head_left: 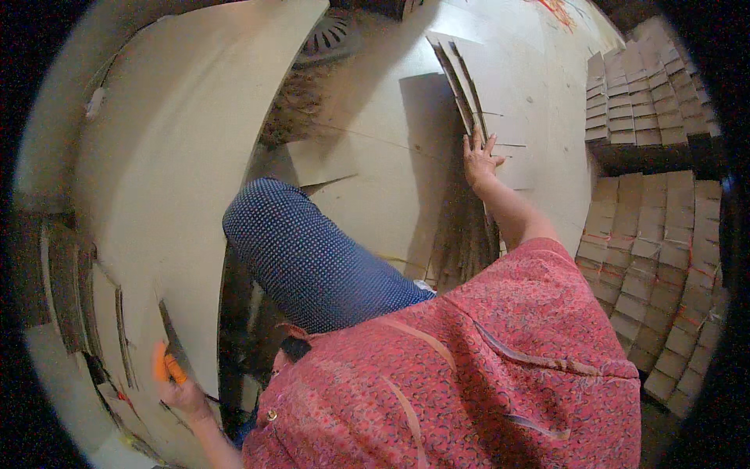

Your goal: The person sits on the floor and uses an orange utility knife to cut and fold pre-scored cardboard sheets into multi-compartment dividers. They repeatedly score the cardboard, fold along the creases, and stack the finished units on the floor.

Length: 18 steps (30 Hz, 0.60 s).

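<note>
At the lower left my left hand (pixel 187 397) is closed around the orange handle of a knife (pixel 169 366); its dark blade points away from me over a pale board (pixel 172 187). Blur hides the finer shape of the tool. My right arm reaches out to the far right, where my right hand (pixel 481 160) lies with fingers spread on a stack of cardboard sheets (pixel 500 102). The fingertips touch the sheets near their upright layered edges. Below that hand, more sheet edges (pixel 461 234) run down beside my knee.
Bundled cardboard pieces (pixel 648 250) are piled in rows along the right. More cardboard sheets (pixel 66 289) lean at the left edge. A round slotted grille (pixel 326 35) is on the floor at the top, near brown debris (pixel 301 102). A loose cardboard piece (pixel 320 162) lies beyond my knee.
</note>
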### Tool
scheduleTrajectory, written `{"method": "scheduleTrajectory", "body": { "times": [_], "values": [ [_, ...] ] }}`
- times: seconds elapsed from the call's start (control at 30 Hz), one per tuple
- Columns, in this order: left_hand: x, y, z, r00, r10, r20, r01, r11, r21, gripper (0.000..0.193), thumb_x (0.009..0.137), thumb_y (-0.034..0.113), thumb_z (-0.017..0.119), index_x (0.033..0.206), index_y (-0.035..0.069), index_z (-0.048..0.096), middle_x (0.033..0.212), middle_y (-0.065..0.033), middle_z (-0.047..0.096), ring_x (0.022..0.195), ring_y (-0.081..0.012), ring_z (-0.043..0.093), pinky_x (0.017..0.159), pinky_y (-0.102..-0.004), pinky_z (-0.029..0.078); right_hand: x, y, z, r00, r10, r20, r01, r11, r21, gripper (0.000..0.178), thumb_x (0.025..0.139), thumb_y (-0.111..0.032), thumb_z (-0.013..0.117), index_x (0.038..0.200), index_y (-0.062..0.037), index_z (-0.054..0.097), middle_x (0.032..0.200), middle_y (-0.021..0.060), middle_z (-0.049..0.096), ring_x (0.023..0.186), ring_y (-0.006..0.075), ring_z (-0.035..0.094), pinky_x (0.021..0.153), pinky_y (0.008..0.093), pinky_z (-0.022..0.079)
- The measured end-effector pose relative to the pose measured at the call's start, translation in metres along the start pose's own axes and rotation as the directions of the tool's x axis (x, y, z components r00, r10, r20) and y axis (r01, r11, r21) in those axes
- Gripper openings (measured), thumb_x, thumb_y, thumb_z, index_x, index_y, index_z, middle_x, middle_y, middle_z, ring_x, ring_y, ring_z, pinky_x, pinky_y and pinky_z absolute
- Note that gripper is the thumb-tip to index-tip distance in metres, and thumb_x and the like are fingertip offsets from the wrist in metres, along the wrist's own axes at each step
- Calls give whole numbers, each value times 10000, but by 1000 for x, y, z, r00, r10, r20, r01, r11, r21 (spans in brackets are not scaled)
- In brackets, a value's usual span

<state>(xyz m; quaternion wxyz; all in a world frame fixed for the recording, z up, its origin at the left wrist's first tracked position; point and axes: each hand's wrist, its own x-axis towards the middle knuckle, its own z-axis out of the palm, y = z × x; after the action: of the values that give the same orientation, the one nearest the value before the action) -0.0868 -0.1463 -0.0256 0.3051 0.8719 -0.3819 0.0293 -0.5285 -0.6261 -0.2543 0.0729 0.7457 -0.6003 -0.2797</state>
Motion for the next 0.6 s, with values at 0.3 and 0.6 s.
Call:
{"method": "scheduleTrajectory", "body": {
  "times": [0.3,0.6],
  "values": [
    [4,-16,-3,986,142,93,-157,971,181,224,857,12,466,1056,-58,540,1058,-157,573,933,-242,552,857,-317,419,20,-11,10,989,137,53,-140,989,47,632,818,-100,466,1372,-250,202,1458,31,-33,1290,436,71,813,685,309],
    [-30,41,-40,996,56,-68,-63,992,-106,303,815,25,481,1108,-29,533,1072,-130,557,1063,-250,483,891,-345,401,-44,-75,-86,610,-182,-771,662,652,369,483,786,-206,604,1210,-43,442,1322,163,364,1165,338,407,918,401,386]
  ]
}}
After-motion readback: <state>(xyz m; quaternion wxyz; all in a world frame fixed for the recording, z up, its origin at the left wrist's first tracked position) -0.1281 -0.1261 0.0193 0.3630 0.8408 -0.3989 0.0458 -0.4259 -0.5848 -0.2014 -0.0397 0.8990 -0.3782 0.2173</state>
